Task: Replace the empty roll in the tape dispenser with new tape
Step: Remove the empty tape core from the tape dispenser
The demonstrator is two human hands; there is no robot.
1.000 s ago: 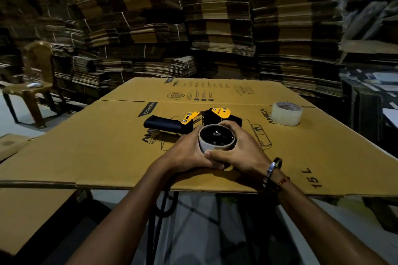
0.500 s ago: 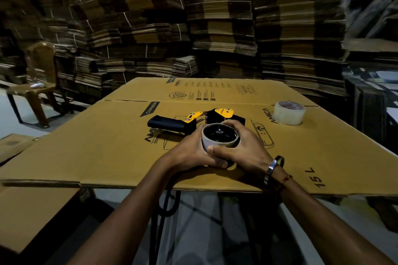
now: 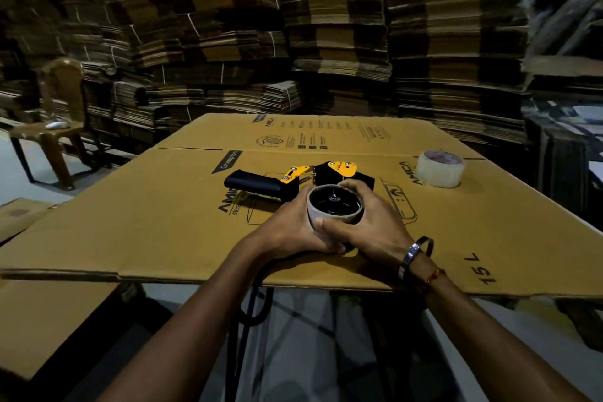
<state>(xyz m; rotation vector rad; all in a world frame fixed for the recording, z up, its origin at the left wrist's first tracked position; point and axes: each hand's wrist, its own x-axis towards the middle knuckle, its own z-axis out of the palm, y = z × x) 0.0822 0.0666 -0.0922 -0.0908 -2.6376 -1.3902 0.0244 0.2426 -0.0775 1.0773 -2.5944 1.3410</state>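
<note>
A black and yellow tape dispenser (image 3: 261, 184) lies on its side on the flattened cardboard sheet (image 3: 146, 225), handle pointing left. The empty grey cardboard roll (image 3: 332, 220) sits on its black hub, open end facing up. My left hand (image 3: 290, 228) grips the roll from the left. My right hand (image 3: 368, 225) grips it from the right, thumb across its near wall and fingers over its far rim. A new roll of clear tape (image 3: 440, 170) stands on the sheet to the far right, apart from both hands.
Tall stacks of flattened cartons (image 3: 326, 26) wall in the far side. A brown plastic chair (image 3: 55, 121) stands at the left with a small white object on its seat. More cardboard (image 3: 49, 320) lies lower left below the sheet's near edge.
Both hands keep their grip on the empty roll. The roll seems to sit slightly higher on the hub than before; the dispenser has not shifted.
</note>
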